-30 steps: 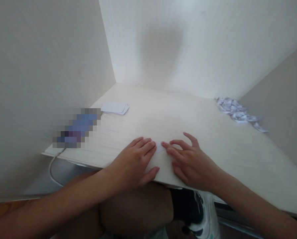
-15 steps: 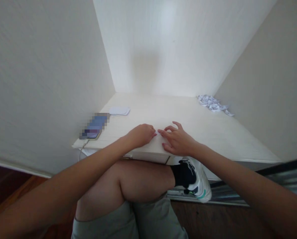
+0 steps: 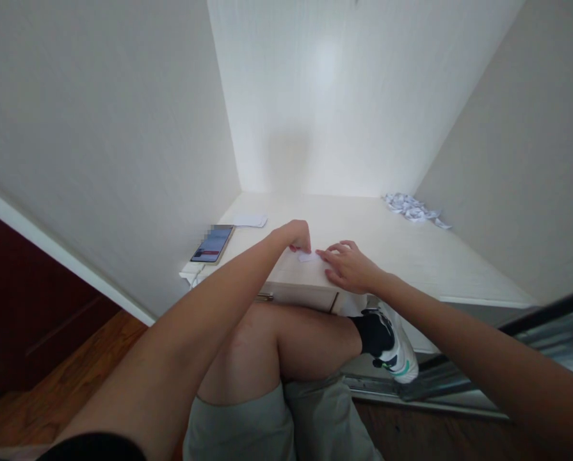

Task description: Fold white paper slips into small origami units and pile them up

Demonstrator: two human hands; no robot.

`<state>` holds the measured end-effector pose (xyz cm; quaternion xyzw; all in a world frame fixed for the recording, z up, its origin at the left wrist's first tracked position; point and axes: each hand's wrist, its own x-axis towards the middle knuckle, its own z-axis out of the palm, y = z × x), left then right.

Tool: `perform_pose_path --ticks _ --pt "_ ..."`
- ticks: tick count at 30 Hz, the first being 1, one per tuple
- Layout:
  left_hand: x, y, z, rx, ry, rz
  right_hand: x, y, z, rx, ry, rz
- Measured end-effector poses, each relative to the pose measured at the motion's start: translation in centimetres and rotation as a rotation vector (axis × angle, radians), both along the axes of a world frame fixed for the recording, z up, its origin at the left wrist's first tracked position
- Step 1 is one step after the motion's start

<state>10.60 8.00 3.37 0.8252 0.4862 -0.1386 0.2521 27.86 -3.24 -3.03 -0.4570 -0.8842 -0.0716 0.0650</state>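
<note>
A small white slip of paper [image 3: 307,257] lies near the front edge of the white desk [image 3: 353,221]. My left hand [image 3: 298,235] is bent down over it, fingers curled together and fingertips pressed on its upper side. From the right, my right hand [image 3: 349,266] reaches in with its index fingertip at the paper's right end. The right thumb is held apart from the index finger, and the other fingers are loosely spread. The undersides of the left fingers are partly hidden.
A phone [image 3: 213,244] with a cable lies at the desk's left edge. Behind it is a stack of white paper [image 3: 250,221]. Crumpled paper strips [image 3: 413,209] are heaped in the back right corner. My crossed leg and shoe [image 3: 396,346] are under the front edge.
My left hand has turned downward, its wrist now raised, and more of the paper slip shows. The right hand has stayed close to the paper. The view has shifted, putting the phone further right.
</note>
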Motion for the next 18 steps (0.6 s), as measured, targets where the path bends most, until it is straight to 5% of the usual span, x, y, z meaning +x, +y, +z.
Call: perform_pose_path --ticks 11,18 --pt "-0.2 1.1 -1.6 -0.209 -0.142 0.185 -0.4 -0.4 0.1 -0.035 0.076 -0.037" --pt "-1.5 0.0 -1.4 -0.319 -0.402 0.302 -0.7 -1.3 0.2 -0.028 0.377 -0.115"
